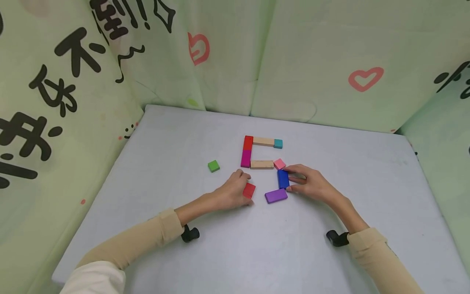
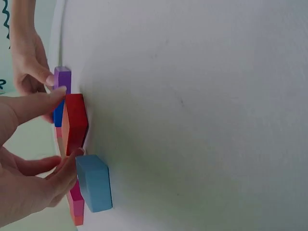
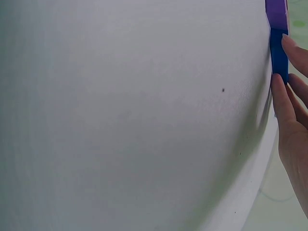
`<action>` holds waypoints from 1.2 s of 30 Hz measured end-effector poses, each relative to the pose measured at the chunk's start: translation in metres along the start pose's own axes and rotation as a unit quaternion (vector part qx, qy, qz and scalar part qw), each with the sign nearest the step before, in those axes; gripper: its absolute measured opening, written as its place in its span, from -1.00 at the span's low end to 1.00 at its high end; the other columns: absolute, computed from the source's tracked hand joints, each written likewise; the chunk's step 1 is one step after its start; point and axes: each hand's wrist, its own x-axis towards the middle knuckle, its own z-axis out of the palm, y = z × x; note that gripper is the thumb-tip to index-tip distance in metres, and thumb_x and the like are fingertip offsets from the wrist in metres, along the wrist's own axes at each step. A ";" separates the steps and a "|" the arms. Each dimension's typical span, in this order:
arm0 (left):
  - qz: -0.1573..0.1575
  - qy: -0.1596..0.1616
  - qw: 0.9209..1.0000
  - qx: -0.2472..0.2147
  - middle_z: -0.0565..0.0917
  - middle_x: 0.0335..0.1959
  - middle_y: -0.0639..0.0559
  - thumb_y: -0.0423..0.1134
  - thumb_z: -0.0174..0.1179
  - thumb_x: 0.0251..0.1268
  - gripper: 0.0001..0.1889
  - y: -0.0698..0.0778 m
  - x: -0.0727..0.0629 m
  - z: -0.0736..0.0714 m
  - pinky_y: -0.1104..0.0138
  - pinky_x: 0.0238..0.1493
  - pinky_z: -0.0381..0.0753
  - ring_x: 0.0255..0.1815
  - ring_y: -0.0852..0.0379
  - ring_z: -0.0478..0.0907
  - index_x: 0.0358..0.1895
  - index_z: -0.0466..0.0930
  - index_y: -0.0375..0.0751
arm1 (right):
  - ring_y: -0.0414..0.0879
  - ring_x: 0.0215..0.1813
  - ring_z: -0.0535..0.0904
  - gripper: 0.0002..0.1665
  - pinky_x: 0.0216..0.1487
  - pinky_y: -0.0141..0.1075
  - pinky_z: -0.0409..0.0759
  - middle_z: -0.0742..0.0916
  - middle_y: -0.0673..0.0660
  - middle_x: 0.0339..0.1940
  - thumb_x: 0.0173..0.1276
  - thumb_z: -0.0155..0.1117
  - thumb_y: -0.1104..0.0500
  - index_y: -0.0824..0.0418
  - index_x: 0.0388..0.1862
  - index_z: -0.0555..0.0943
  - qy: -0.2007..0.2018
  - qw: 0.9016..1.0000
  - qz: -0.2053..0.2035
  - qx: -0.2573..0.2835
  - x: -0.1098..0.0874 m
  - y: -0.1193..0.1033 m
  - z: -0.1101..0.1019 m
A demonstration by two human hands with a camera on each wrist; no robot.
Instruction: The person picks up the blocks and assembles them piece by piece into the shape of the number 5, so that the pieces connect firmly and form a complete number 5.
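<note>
My left hand grips a red block at its ends between thumb and fingers. In the left wrist view, a light blue block sits right by those fingers; the left hand hides it in the head view. My right hand pinches a dark blue block end to end, thumb at the near end. A purple block lies at an angle by the blue block's near end. Close to its far end is a pink block, beside a plain wooden block.
Beyond the hands, a red-orange block and a magenta block form a column. Another wooden block and a teal block run rightward from its top. A green block lies apart at left on the white table. Printed curtains surround it.
</note>
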 end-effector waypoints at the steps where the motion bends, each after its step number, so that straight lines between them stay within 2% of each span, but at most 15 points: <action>1: -0.006 0.005 1.000 0.000 0.50 0.14 -0.18 -0.19 0.53 0.17 -0.25 0.001 0.000 0.000 0.30 0.03 0.65 0.11 0.03 0.47 0.35 0.39 -0.42 | 0.36 0.42 0.49 -0.23 0.30 -0.05 0.52 0.45 0.42 0.47 0.32 0.44 0.37 0.39 0.49 0.38 0.001 1.000 0.002 -0.002 0.000 0.000 0.000; 6: -0.023 0.010 1.000 -0.012 0.56 0.03 -0.18 -0.30 0.48 0.21 -0.39 0.003 0.002 0.000 0.32 -0.06 0.65 -0.01 0.05 0.49 0.26 0.45 -0.47 | 0.35 0.42 0.50 -0.22 0.30 -0.05 0.52 0.45 0.41 0.48 0.33 0.43 0.36 0.38 0.49 0.38 0.000 1.000 0.006 -0.005 0.001 0.002 -0.001; 13: 0.022 0.012 1.000 -0.003 0.62 0.05 -0.23 -0.42 0.38 0.22 -0.51 -0.001 0.004 -0.001 0.33 -0.10 0.60 -0.01 0.01 0.51 0.20 0.53 -0.52 | 0.35 0.41 0.50 -0.23 0.29 -0.05 0.53 0.46 0.41 0.46 0.33 0.45 0.34 0.37 0.48 0.40 0.002 1.000 -0.009 -0.011 0.002 0.003 0.000; 22: 0.035 -0.020 0.998 -0.043 0.64 0.03 -0.14 -0.49 0.30 0.22 -0.53 -0.013 0.010 -0.003 0.32 -0.04 0.59 -0.01 0.06 0.51 0.24 0.61 -0.36 | 0.38 0.40 0.51 -0.24 0.28 -0.06 0.54 0.45 0.43 0.46 0.32 0.45 0.35 0.39 0.47 0.39 0.003 1.000 -0.012 -0.004 0.002 0.004 0.001; 27: 0.069 -0.040 0.995 -0.052 0.68 0.07 -0.10 -0.52 0.29 0.21 -0.54 -0.020 0.011 -0.007 0.30 0.06 0.59 0.08 0.05 0.55 0.22 0.68 -0.28 | 0.36 0.41 0.51 -0.23 0.28 -0.06 0.53 0.45 0.42 0.47 0.32 0.45 0.35 0.38 0.47 0.39 0.002 1.000 -0.007 0.001 0.001 0.004 0.000; 33: 0.123 -0.049 0.991 -0.031 0.72 0.06 -0.07 -0.48 0.33 0.22 -0.60 -0.025 0.014 -0.006 0.24 0.16 0.50 0.10 0.05 0.59 0.15 0.74 -0.22 | 0.37 0.40 0.51 -0.23 0.28 -0.05 0.53 0.46 0.43 0.46 0.32 0.45 0.35 0.38 0.47 0.40 0.001 1.000 -0.013 0.000 0.001 0.003 0.000; 36: 0.133 -0.050 0.989 -0.029 0.72 0.05 -0.05 -0.48 0.34 0.22 -0.61 -0.024 0.015 -0.003 0.26 0.15 0.48 0.09 0.07 0.59 0.14 0.74 -0.21 | 0.36 0.41 0.51 -0.23 0.28 -0.06 0.53 0.45 0.42 0.46 0.32 0.45 0.36 0.37 0.47 0.40 0.001 1.000 -0.010 0.001 0.001 0.003 0.000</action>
